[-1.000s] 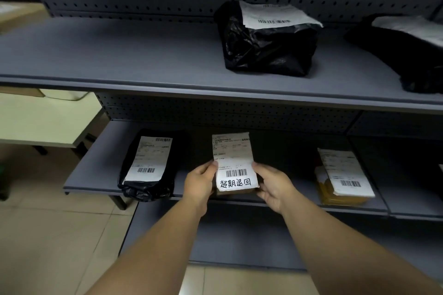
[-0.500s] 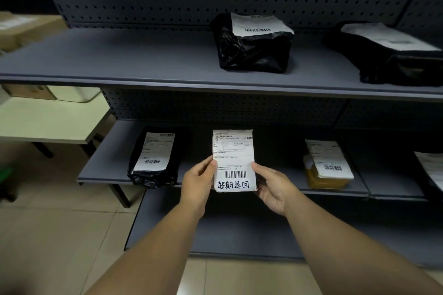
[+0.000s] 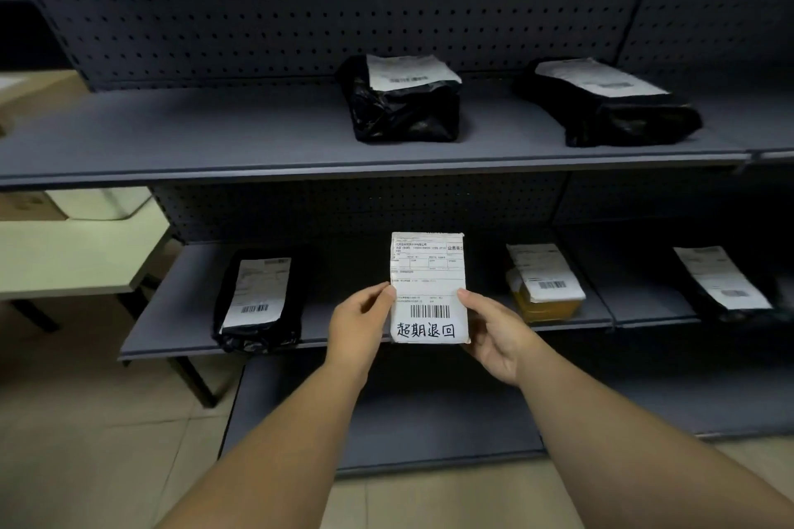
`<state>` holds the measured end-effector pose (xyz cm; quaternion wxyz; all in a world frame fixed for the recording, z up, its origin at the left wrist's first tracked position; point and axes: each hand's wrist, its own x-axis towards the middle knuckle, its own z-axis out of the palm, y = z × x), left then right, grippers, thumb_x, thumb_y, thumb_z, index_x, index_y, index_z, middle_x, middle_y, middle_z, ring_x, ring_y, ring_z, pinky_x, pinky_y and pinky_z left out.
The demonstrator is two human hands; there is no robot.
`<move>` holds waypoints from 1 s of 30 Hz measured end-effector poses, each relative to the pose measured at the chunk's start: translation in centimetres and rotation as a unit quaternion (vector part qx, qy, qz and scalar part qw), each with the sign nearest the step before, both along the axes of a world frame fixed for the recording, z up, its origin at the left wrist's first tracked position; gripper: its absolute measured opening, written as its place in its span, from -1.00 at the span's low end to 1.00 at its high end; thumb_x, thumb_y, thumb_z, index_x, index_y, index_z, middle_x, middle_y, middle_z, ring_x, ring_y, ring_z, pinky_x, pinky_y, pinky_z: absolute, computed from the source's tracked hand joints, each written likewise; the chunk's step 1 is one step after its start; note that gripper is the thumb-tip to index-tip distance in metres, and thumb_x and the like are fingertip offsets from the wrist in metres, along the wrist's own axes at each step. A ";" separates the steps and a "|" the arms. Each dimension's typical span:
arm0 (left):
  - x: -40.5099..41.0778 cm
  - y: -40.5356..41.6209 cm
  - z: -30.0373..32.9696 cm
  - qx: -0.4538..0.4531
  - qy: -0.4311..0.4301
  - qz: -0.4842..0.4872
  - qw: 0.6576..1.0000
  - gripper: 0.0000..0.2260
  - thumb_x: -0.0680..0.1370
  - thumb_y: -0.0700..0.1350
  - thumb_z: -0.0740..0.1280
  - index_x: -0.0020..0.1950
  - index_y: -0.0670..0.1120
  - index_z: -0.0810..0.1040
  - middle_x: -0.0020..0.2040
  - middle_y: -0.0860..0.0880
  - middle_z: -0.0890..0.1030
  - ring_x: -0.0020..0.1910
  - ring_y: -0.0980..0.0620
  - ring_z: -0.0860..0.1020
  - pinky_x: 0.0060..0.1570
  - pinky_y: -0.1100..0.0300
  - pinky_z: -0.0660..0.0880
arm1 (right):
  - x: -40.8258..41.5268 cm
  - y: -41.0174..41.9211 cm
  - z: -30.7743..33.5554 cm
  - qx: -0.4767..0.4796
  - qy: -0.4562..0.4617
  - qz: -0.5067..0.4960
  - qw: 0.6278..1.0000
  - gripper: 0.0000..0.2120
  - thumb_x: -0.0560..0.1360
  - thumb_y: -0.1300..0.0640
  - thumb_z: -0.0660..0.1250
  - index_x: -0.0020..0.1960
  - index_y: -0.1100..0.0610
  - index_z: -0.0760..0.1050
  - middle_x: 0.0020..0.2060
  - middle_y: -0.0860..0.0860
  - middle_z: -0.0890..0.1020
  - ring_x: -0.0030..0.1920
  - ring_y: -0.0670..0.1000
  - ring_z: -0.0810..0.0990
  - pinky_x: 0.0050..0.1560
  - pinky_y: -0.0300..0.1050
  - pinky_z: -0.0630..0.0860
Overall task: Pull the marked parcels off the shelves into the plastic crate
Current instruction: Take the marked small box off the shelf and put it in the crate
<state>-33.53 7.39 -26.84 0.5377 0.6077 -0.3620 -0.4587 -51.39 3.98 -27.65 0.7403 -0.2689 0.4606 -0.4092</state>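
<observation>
Fingers (image 3: pixel 389 292) of both hands pinch the marked parcel (image 3: pixel 428 288) (handwritten label) before the lower shelf (image 3: pixel 180 314). Pale desk (image 3: pixel 77 258) stands left, tiled floor (image 3: pixel 86 421) beneath.

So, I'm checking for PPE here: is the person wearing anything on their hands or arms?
Nothing shows. The left hand and right hand are bare, without gloves, rings or a watch, and both forearms are bare up to the frame edge, with no sleeves in view.

- A parcel storeroom or pickup depot: grey metal shelving (image 3: pixel 300 133) backed by pegboard (image 3: pixel 300 4).
- Black-bagged parcels (image 3: pixel 404 107) with barcode labels lie spaced along the shelves.
- Far left, a pale table (image 3: pixel 64 258); tiled floor (image 3: pixel 86 421).
</observation>
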 end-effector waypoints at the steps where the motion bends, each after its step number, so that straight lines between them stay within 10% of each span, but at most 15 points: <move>1: -0.3 -0.4 0.3 -0.003 -0.041 -0.003 0.999 -0.89 0.53 -0.02 0.33 -0.01 0.06 0.63 -0.05 0.09 0.68 -0.05 0.16 0.61 -0.07 0.27 0.53 | -0.6 0.1 0.3 0.002 -0.004 -0.014 1.000 -0.67 0.49 0.11 0.37 0.23 0.15 0.51 0.04 0.11 0.69 0.07 0.07 0.66 0.06 -0.05 0.56; 8: -3.9 -3.4 2.6 -0.071 -0.437 -0.059 0.895 -0.73 0.56 0.04 0.26 0.16 -0.04 0.59 0.12 0.05 0.57 0.06 0.08 0.52 -0.05 0.26 0.42 | -6.0 1.4 1.8 -0.002 0.020 -0.136 0.990 -0.77 0.51 0.10 0.35 0.14 0.13 0.56 -0.04 0.05 0.72 -0.03 0.00 0.68 -0.12 -0.15 0.55; 14: -9.2 -5.6 3.8 -0.176 -0.585 -0.156 0.776 -0.71 0.57 0.06 0.21 0.19 -0.03 0.56 0.14 0.02 0.59 0.09 0.04 0.53 0.08 0.15 0.44 | -11.3 3.5 2.1 0.005 0.040 -0.231 0.972 -0.79 0.51 0.07 0.33 0.11 0.13 0.57 -0.10 0.04 0.73 -0.11 -0.02 0.68 -0.16 -0.16 0.53; 20: -16.9 -6.4 4.1 -0.242 -0.659 -0.239 0.671 -0.76 0.55 0.07 0.18 -0.04 -0.01 0.58 -0.03 0.02 0.59 -0.06 0.01 0.52 -0.09 0.15 0.37 | -17.4 7.2 2.2 0.002 0.046 -0.343 0.938 -0.77 0.51 0.06 0.33 0.09 0.17 0.56 -0.15 0.05 0.73 -0.21 -0.02 0.70 -0.22 -0.17 0.52; 30: -32.1 -4.8 3.9 -0.340 -0.634 -0.357 0.596 -0.74 0.56 0.10 0.15 0.01 0.00 0.55 0.01 0.03 0.59 0.00 -0.02 0.53 -0.03 0.12 0.37 | -28.4 14.2 2.4 0.007 0.049 -0.469 0.882 -0.84 0.54 0.07 0.29 0.00 0.14 0.56 -0.26 0.03 0.73 -0.31 -0.07 0.70 -0.35 -0.25 0.56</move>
